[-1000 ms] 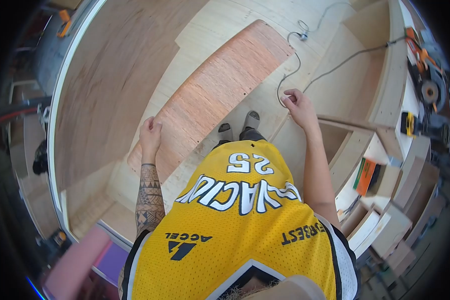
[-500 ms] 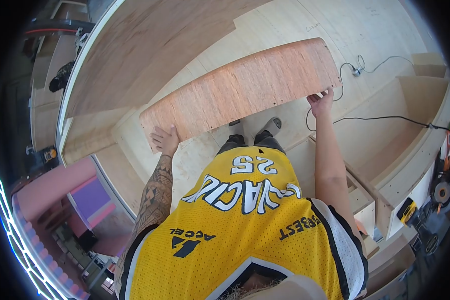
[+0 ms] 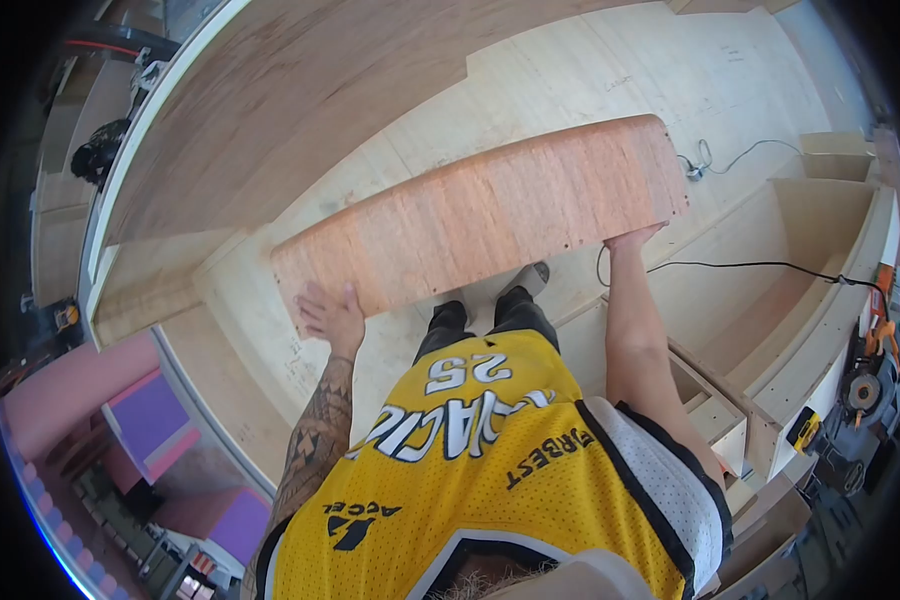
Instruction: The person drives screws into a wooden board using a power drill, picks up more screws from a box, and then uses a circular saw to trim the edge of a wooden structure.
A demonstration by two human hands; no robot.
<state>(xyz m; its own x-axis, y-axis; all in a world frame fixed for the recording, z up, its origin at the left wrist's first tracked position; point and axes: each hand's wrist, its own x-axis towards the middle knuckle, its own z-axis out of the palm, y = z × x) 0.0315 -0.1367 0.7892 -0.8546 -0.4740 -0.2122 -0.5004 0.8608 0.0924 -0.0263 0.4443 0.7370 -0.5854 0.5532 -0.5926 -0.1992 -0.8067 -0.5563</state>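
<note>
At twelve o'clock we see a reddish wooden panel (image 3: 480, 212); our left hand (image 3: 334, 318), at nine o'clock, lies flat, fingers spread on its face; our right hand (image 3: 634, 238), at two o'clock, holds its near edge, fingers partly hidden

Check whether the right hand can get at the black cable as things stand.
Probably, once the right hand leaves the wooden panel it touches: the black cable runs close by, with nothing visibly in between.
</note>
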